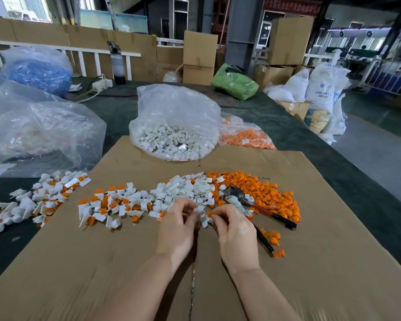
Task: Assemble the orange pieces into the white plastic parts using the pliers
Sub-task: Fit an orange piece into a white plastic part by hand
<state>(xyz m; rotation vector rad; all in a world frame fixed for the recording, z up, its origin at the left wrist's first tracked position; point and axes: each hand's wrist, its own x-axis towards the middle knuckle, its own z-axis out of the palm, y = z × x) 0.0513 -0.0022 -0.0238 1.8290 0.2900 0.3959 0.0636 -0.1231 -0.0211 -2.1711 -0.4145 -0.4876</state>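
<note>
My left hand [178, 225] pinches a small white plastic part [201, 213] at the near edge of the loose white pile [188, 188]. My right hand [235, 230] pinches an orange piece [210, 214] right beside that white part, almost touching it. The pliers [245, 201] lie on the cardboard just past my right hand, jaws toward the white pile, black-and-red handles [285, 222] spread to the right. A heap of loose orange pieces [264, 191] lies behind the pliers. Joined white-and-orange parts [111, 207] spread out to the left.
A flattened cardboard sheet [125, 262] covers the dark table. A clear bag of white parts [174, 135] and a bag of orange pieces [245, 135] stand behind the piles. More bags [37, 126] sit at left. A few orange pieces [273, 238] lie by the lower handle.
</note>
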